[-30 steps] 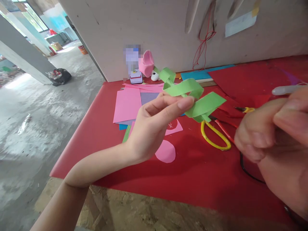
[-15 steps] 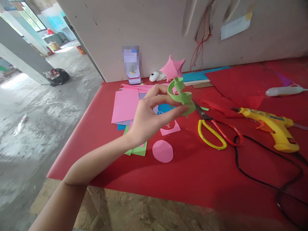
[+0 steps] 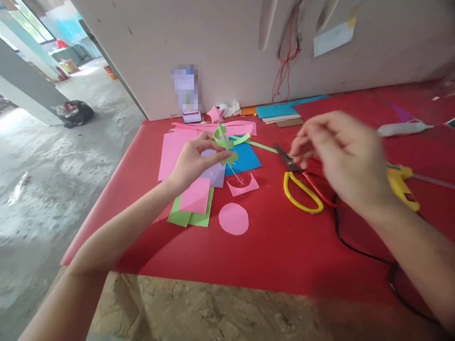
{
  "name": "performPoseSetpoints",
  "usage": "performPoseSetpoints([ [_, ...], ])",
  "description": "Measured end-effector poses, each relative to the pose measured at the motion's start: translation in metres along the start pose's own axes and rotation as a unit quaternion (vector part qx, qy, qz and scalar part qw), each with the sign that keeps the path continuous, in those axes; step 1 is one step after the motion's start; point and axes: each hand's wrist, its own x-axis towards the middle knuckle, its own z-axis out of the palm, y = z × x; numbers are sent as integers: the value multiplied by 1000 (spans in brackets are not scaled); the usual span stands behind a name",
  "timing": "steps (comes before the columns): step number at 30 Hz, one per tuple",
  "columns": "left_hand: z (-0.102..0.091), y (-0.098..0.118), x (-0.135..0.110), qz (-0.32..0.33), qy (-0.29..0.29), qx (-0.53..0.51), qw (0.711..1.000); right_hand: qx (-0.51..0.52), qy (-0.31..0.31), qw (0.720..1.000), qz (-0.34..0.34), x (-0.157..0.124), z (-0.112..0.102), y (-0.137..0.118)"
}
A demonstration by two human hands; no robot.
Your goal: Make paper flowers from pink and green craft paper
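Observation:
My left hand [image 3: 197, 158] pinches a curled green paper strip [image 3: 224, 150] between thumb and fingers, above the papers. A folded pink paper star [image 3: 215, 113] shows at the top of this strip. My right hand [image 3: 346, 158] is over the right part of the table with bent fingers, blurred by motion; whether anything is in them I cannot tell. Close to its fingertips lie scissors [image 3: 302, 193] with one yellow and one red handle. A thin green strip [image 3: 262, 146] runs toward the blades. The pink paper circle [image 3: 233, 219] lies nearer to me.
Pink sheets [image 3: 177, 147], a blue sheet [image 3: 245, 158] and green pieces [image 3: 202, 218] lie on the red table [image 3: 270, 255]. A phone [image 3: 188, 97] leans on the wall. Partly behind my right hand is a yellow glue gun [image 3: 403, 187]; its black cord [image 3: 359, 252] crosses the right side.
My right hand has come into view from the right, over the scissors and glue gun. My left hand has moved left with the green strip and star. The view has shifted slightly.

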Motion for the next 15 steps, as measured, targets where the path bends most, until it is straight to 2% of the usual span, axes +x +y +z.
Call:
performPoseSetpoints([
  [3, 0, -5, -31, -15, -49, -26, 998, -77, -47, 996, 12, -5, 19, 18],
  [7, -2, -26, -63, -10, -72, -17, 997, -202, -33, 978, 27, -7, 27, 34],
  [11, 0, -45, -76, 4, -53, 56, 997, -285, -56, 956, 38, -7, 30, 42],
  [15, 4, -48, -76, 74, -92, 72, 990, -287, -91, 953, 22, -7, 32, 47],
])
